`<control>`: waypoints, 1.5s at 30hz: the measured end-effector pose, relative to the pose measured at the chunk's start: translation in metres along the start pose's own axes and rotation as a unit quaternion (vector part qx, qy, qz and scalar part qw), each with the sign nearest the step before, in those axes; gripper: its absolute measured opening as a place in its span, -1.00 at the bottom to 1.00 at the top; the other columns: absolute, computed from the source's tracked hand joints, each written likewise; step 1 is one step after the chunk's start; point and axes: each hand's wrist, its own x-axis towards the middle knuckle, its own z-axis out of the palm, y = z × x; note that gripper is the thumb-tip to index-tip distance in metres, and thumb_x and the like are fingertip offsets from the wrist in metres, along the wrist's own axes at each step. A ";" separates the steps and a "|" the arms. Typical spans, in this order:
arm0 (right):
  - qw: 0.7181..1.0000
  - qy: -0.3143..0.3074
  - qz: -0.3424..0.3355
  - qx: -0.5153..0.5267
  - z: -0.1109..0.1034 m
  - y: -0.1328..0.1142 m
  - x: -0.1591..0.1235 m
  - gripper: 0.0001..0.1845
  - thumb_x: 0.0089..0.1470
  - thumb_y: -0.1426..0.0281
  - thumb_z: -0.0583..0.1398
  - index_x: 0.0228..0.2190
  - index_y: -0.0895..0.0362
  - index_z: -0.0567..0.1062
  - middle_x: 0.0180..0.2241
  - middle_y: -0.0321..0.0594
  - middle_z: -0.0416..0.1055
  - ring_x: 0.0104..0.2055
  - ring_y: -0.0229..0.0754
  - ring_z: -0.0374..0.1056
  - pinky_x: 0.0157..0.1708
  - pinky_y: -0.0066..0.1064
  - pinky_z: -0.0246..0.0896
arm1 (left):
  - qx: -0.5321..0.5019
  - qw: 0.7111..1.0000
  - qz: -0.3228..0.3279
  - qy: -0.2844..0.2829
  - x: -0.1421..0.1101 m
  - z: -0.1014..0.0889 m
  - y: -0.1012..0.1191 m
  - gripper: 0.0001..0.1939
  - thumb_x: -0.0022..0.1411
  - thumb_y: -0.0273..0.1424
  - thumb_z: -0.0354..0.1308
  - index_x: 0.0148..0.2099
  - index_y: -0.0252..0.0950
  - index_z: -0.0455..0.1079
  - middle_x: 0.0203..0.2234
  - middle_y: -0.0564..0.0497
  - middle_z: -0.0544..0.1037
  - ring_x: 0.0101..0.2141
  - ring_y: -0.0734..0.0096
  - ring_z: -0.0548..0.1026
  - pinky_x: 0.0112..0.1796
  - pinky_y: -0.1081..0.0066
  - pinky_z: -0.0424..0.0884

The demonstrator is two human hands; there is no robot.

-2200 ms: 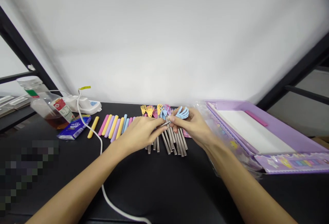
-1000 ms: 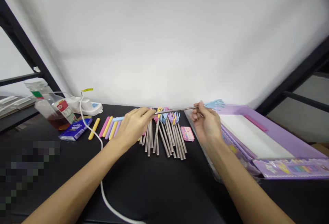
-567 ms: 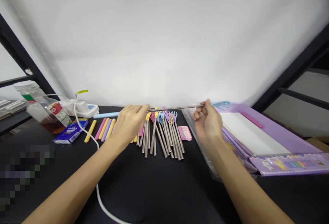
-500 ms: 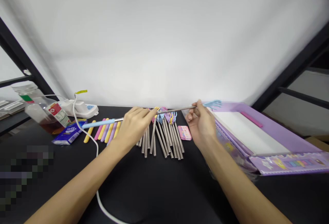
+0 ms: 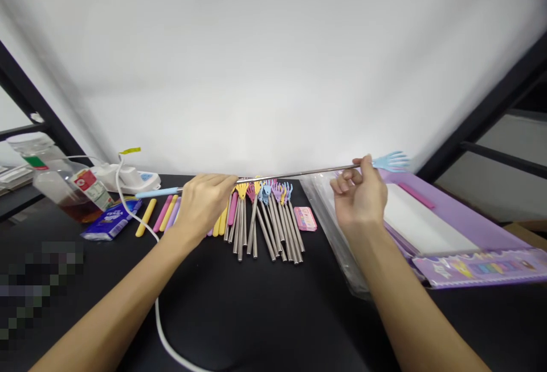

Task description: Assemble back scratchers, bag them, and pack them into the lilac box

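A telescopic back scratcher [image 5: 294, 175] with a light blue claw and light blue handle stretches between my two hands, its thin metal rod extended. My left hand [image 5: 205, 198] is closed round the rod near the handle end. The fingers of my right hand [image 5: 361, 192] pinch the rod just below the claw. Beneath the rod lies a row of metal back scratcher rods [image 5: 273, 229] with pink, yellow, blue and purple claws. Coloured handles [image 5: 166, 212] lie left of them, partly hidden by my left hand.
A purple display box [image 5: 453, 212] with a white inside stands at the right, clear plastic film [image 5: 342, 246] beside it. A pink card pack [image 5: 305, 219] lies near the rods. At the left are a jar [image 5: 68, 181], a blue packet [image 5: 111, 221], a power strip [image 5: 145, 180] and a white cable [image 5: 159, 321].
My right hand has moved right and slightly up with the claw, away from my left hand. The stretch of rod between my hands is longer. My left hand has shifted slightly left.
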 end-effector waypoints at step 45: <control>0.985 -0.151 0.077 -0.016 0.007 0.054 -0.054 -0.61 -0.13 0.17 0.45 -0.55 0.17 0.44 -0.63 -0.41 0.32 -0.64 -0.43 0.16 -0.64 -0.55 0.07 | -0.061 0.997 0.044 -0.035 0.011 -0.005 0.033 -0.78 0.41 -0.55 0.00 -0.04 -0.34 0.46 -0.23 -0.09 0.66 -0.27 0.28 0.59 -0.21 0.28 0.39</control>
